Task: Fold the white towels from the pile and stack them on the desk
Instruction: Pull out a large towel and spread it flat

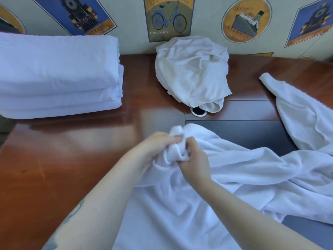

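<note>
The desk [54,168], a reddish-brown wooden top, filled most of the view and ran back to a wall papered with train, bicycle and ship posters [168,18]. A darker inset panel [243,134] lay in the desk at right of centre. The loose towel [225,177], white and rumpled, spread from the near edge across the middle and off to the right, covering part of that panel. On the far left stood the stack [57,74] of folded white towels, several layers deep, its far side close to the wall. At the back centre sat a crumpled cloth [192,69], off-white and heaped against the wall, its lower end touching a round grommet [198,110] in the desk. Another towel [302,112] trailed in from the right edge, well apart from the stack.

The left hand [158,145] had its fingers curled round a bunched edge of the loose towel, gripping it. The right hand [194,159], just beside and touching the same bunch, also had its fingers curled into the fabric. Both hands met above the middle of the desk.
</note>
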`<state>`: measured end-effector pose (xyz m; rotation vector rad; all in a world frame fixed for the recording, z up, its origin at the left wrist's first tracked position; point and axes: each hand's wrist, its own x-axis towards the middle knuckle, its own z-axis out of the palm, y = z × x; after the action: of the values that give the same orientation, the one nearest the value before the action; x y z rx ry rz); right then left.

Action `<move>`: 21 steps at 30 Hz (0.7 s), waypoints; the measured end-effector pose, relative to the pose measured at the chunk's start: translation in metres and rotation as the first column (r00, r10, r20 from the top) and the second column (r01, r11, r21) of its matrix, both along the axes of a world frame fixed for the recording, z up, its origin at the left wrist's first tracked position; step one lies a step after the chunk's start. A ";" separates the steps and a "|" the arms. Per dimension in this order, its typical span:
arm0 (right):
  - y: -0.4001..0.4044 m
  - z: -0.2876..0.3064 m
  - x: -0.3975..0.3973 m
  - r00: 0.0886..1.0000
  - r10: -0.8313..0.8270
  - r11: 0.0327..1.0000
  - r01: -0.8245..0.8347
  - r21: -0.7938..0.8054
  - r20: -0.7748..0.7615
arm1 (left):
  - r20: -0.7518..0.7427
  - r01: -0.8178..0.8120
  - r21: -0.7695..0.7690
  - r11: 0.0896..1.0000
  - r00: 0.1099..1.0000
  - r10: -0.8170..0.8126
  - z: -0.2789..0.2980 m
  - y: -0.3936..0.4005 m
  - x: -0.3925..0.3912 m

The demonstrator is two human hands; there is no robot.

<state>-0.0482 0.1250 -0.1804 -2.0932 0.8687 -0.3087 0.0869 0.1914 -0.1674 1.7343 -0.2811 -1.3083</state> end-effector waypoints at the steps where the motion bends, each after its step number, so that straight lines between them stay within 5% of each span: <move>1: -0.001 0.005 0.012 0.997 0.047 0.999 -0.048 0.020 0.060 | 0.102 -0.109 -0.061 0.992 0.988 0.115 0.007 0.004 0.014; 3: -0.004 0.017 0.037 0.978 0.167 0.984 -0.174 0.044 0.127 | 0.364 -0.288 -0.094 0.953 0.881 0.303 0.021 0.013 0.048; 5: -0.005 0.026 0.058 0.947 0.310 0.948 -0.315 0.056 0.085 | 0.615 -0.460 -0.057 0.886 0.683 0.394 0.027 0.024 0.077; 8: 0.000 0.024 0.058 0.947 0.317 0.948 -0.318 0.011 0.042 | 0.650 -0.549 -0.097 0.830 0.597 0.471 0.030 0.033 0.086; 12: 0.004 -0.006 -0.001 0.989 0.146 0.989 -0.146 -0.034 -0.005 | 0.796 -0.366 -0.087 0.927 0.534 0.286 0.015 0.017 0.025; 15: 0.000 -0.016 -0.055 0.998 -0.037 0.986 0.045 -0.162 0.053 | 0.823 -0.089 0.031 0.996 0.567 0.025 -0.006 0.001 -0.059; 21: -0.018 -0.031 -0.153 0.929 -0.357 0.895 0.307 -0.324 -0.103 | 0.803 0.362 0.285 0.888 0.416 -0.427 -0.055 -0.016 -0.198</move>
<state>-0.2012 0.1066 -0.2116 -2.2667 1.3576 -0.4856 -0.1110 0.1750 -0.2225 2.3684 -1.3162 -0.6079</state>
